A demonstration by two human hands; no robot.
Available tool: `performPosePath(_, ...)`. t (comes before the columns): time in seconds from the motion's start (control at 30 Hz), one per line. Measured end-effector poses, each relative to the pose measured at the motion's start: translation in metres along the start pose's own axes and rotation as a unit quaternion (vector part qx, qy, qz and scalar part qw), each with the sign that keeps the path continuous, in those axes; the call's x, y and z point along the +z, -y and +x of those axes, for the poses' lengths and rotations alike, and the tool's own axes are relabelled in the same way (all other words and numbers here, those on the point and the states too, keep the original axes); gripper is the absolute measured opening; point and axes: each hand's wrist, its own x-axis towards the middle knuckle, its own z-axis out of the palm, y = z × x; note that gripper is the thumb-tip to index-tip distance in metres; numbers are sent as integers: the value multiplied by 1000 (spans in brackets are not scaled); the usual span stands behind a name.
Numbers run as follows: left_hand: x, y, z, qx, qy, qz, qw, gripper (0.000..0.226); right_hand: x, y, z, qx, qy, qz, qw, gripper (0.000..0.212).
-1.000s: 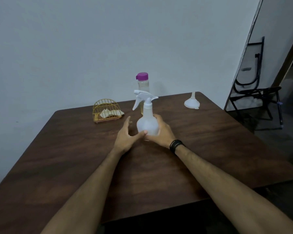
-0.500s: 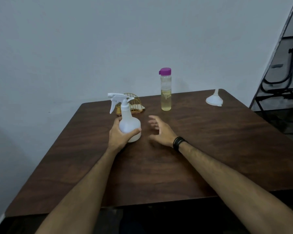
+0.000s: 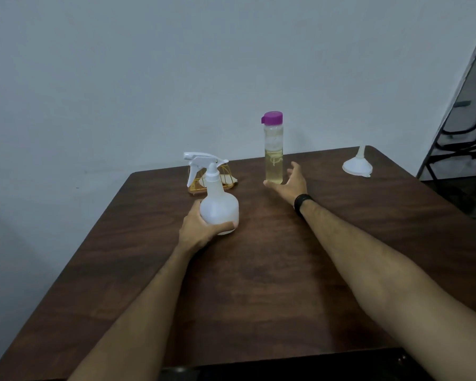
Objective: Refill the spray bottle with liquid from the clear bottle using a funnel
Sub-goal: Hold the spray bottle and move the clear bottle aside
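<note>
Left hand (image 3: 201, 229) grips the round belly of the spray bottle (image 3: 218, 207), likely steadying it upright on the worktop (image 3: 259, 284) for refilling, trigger head still fitted. Right hand (image 3: 289, 182), fingers spread wide and holding nothing, sits at the base of the clear bottle (image 3: 273, 155), purple cap on, yellowish liquid inside; contact can't be confirmed. Funnel (image 3: 357, 166) lies upended near the far right corner, well apart; a gold wire rack (image 3: 226, 177) is mostly hidden behind the sprayer.

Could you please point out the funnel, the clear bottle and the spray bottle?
funnel (image 3: 357, 165), head view, on its white cone.
clear bottle (image 3: 273, 160), head view, mid body.
spray bottle (image 3: 219, 207), head view, round white body.
</note>
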Motion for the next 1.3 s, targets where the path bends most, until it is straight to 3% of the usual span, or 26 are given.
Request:
performPosePath(0.13,3,3,2,21,13,33,999,94,11,5,17,-20,6,-5,1000,102)
performPosePath(0.3,2,4,2,22,7,41,999,98,17,8,21,-27,0,-70,997,64)
performPosePath(0.63,-1,-3,-5,14,30,35,999,106,-8,-1,-31,-73,12,-28,997,47)
performPosePath(1.03,-3,-7,-23,33,49,36,998,103,-36,-15,-98,-92,4,-38,995,55)
performPosePath(1.17,-2,-6,-22,34,55,29,997,102,-39,-14,-108,-75,5,-40,996,81)
performPosePath(1.23,-2,-6,-22,33,59,25,997,102,-40,-9,-116,-89,-61,-38,993,96)
performPosePath(1.3,-2,-6,-23,34,61,27,997,106,-40,-5,-128,-164,-184,-44,968,85)
